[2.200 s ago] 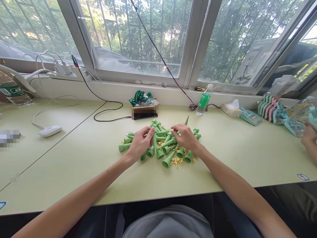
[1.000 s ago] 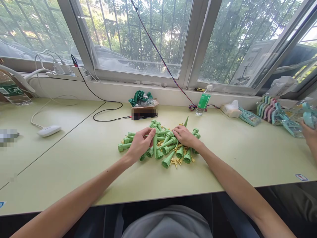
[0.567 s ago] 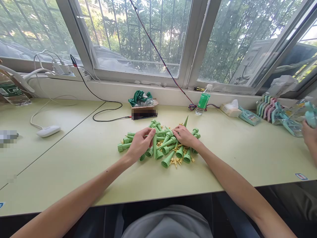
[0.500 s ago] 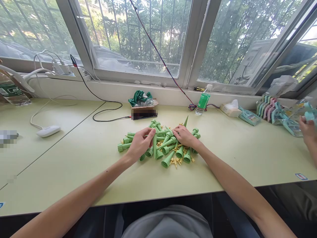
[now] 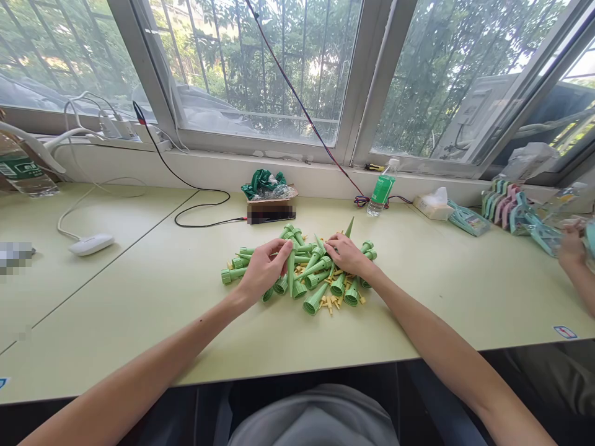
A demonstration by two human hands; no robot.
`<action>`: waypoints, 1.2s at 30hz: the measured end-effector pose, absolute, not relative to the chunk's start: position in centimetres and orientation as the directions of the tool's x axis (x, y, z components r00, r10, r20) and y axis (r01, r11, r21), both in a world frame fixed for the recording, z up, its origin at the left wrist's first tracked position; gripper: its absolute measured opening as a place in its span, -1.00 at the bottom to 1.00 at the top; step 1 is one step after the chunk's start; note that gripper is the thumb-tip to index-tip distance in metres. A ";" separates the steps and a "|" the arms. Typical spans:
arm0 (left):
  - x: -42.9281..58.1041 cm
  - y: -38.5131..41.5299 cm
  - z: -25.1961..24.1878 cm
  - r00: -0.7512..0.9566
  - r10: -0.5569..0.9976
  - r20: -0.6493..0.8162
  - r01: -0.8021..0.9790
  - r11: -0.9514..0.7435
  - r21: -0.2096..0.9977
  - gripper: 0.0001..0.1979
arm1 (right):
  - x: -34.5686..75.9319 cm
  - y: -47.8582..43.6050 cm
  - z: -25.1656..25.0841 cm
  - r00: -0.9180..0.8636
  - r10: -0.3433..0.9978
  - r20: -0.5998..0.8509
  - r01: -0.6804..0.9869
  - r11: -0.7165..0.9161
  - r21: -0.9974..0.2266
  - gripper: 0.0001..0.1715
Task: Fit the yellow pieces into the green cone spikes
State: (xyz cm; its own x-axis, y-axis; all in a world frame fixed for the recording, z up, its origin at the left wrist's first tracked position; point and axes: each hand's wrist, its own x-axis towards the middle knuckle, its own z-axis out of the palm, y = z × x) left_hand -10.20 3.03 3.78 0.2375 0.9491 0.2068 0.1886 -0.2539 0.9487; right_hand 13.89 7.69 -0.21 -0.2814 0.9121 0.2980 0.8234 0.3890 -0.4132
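My left hand point(image 5: 267, 267) pinches a green plastic plant watering spike point(image 5: 290, 275), its tapered point hanging down over the pile. My right hand point(image 5: 346, 254) rests at the far right of the pile with fingers curled down among the pieces; what they grip, if anything, is hidden. Just behind that hand, another green spike tip point(image 5: 349, 227) points upward. Several hollow green watering spikes with ribbed collars, such as this one at the front point(image 5: 316, 300), lie in a heap between and around both hands. Small yellow plastic nozzles point(image 5: 331, 303) are scattered among them.
Behind the pile stand a small carton point(image 5: 272, 197) and a blurred-out dark device on a black cable. A green-labelled bottle point(image 5: 382, 191), a tissue pack point(image 5: 433, 204) and pastel hangers point(image 5: 504, 205) line the windowsill side. Another person's hand point(image 5: 572, 244) works at the far right.
My right hand has shifted very slightly; my left hand and the spike stay in place. At the right edge, the other person's hand has moved a little left and down.
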 end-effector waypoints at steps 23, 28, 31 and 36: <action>-10.1 3.1 3.8 0.246 0.946 0.211 0.172 -0.257 0.951 -0.59 | 13.7 7.7 -0.1 -0.281 0.911 0.303 0.825 0.390 -0.409 -0.62; -10.2 3.1 3.7 0.252 0.944 0.211 0.181 -0.260 0.949 -0.60 | 13.7 7.7 0.0 -0.285 0.905 0.314 0.814 0.402 -0.420 -0.64; -10.2 3.1 3.7 0.253 0.944 0.211 0.185 -0.261 0.947 -0.60 | 13.6 7.6 0.0 -0.278 0.906 0.320 0.804 0.402 -0.438 -0.65; -10.2 3.0 3.7 0.251 0.946 0.204 0.176 -0.252 0.952 -0.58 | 13.6 7.6 0.1 -0.271 0.906 0.326 0.794 0.401 -0.456 -0.65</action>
State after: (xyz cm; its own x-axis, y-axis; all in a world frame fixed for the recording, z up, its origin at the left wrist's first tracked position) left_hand -10.19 3.04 3.69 0.2513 0.9461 0.2042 0.1762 -0.2522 0.9515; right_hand 13.59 7.57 0.07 -0.2709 0.9059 0.3255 0.7941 0.4015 -0.4564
